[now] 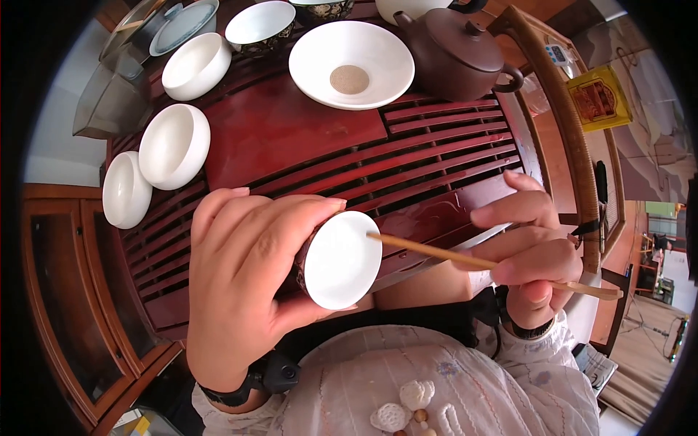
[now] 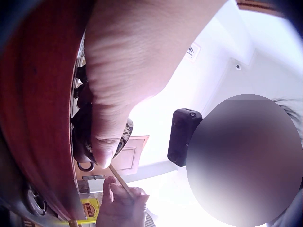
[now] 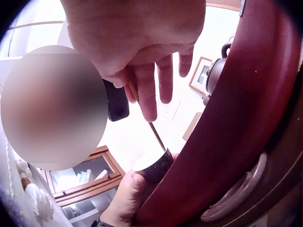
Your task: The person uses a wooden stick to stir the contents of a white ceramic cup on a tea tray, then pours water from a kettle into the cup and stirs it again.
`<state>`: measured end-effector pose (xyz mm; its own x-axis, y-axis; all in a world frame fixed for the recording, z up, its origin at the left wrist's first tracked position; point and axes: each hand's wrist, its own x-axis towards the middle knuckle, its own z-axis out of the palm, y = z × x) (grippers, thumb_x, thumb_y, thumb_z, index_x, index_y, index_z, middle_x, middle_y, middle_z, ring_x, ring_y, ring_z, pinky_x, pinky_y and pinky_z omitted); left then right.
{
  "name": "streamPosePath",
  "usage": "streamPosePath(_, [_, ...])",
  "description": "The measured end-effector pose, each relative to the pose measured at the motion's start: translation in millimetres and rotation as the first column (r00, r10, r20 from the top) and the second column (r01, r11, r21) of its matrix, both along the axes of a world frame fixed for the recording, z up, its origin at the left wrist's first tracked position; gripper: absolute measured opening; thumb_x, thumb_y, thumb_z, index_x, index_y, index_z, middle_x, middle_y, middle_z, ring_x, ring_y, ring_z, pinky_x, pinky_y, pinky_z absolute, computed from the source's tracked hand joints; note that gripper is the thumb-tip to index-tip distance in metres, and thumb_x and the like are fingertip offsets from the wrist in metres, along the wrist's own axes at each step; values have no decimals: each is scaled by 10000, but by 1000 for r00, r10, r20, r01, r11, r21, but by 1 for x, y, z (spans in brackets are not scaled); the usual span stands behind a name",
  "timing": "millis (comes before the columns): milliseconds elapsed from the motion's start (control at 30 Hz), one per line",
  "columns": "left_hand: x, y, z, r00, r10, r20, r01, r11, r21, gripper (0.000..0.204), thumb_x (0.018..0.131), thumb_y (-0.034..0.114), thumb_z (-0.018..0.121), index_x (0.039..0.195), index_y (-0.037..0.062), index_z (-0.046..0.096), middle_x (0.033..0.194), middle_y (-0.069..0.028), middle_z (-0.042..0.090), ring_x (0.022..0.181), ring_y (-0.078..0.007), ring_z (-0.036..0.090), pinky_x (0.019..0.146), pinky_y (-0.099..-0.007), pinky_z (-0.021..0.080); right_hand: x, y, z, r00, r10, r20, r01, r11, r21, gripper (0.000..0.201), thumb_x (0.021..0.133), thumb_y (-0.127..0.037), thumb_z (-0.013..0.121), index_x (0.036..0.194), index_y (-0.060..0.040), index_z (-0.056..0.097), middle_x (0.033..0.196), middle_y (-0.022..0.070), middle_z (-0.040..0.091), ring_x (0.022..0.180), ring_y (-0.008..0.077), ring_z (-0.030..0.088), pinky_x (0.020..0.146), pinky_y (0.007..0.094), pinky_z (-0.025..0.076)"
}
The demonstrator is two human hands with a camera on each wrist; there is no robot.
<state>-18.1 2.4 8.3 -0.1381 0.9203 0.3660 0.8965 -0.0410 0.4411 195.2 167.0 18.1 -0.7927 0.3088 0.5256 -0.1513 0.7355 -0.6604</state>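
My left hand (image 1: 243, 280) grips a small teacup (image 1: 342, 260), fingers on one side and thumb on the other. The cup is white inside, with a dark patterned outside (image 3: 158, 168), and its mouth is tilted toward the head camera. A slim bamboo tea pick (image 1: 429, 251) is pinched in my right hand (image 1: 534, 254). Its thin tip overlaps the cup's inner wall near the rim, while the flatter end sticks out past the palm. In the left wrist view, the thumb (image 2: 106, 127) covers much of the cup.
Beyond my hands lies a red slatted tea tray (image 1: 291, 145). On it stand a wide white bowl (image 1: 305, 69), a brown teapot (image 1: 458, 62) and several cups, including a white one (image 1: 174, 145) at left. A yellow packet (image 1: 600, 98) lies at right.
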Motion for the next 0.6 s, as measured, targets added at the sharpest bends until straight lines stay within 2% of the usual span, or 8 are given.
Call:
streamPosePath(367, [-1, 0, -2, 1000, -11, 5, 11, 1000, 4, 672, 592, 420, 826, 1097, 47, 588, 1060, -69, 700, 924, -285, 607, 950, -470, 378, 5, -3, 9, 999, -7, 49, 4, 998, 69, 365, 1022, -459, 386, 872, -149, 509, 719, 24, 709, 865, 249, 642, 1053, 527, 315])
streamPosePath(433, [0, 0, -2, 1000, -10, 4, 10, 1000, 5, 671, 594, 424, 826, 1096, 48, 588, 1058, -68, 699, 921, -286, 607, 949, -469, 378, 7, 2, 10, 992, 103, 66, -103, 995, -13, 364, 1022, -462, 384, 879, -149, 506, 721, 37, 708, 876, 246, 639, 1054, 528, 317])
streamPosePath(467, [0, 0, -2, 1000, -11, 4, 11, 1000, 6, 671, 594, 424, 826, 1096, 48, 588, 1058, -68, 699, 921, -286, 607, 949, -469, 378, 7, 2, 8, 993, 102, 66, -101, 995, -12, 364, 1022, -462, 384, 879, -149, 506, 721, 37, 708, 876, 246, 639, 1054, 528, 317])
streamPosePath(533, [-1, 0, -1, 1000, -11, 1, 11, 1000, -5, 676, 592, 429, 825, 1099, 49, 590, 1055, -67, 697, 914, -285, 603, 952, -470, 378, 4, 1, 3, 999, -50, 2, 50, 999, 8, 364, 1022, -463, 384, 885, -150, 508, 719, 53, 707, 881, 245, 635, 1058, 531, 316])
streamPosePath(600, [0, 0, -2, 1000, -6, -2, 6, 1000, 1, 676, 591, 428, 825, 1100, 49, 591, 1053, -67, 695, 912, -284, 601, 954, -471, 377, 8, 5, -1, 999, -48, 1, 48, 999, 16, 360, 1021, -464, 385, 891, -152, 508, 715, 61, 704, 883, 247, 632, 1062, 535, 313])
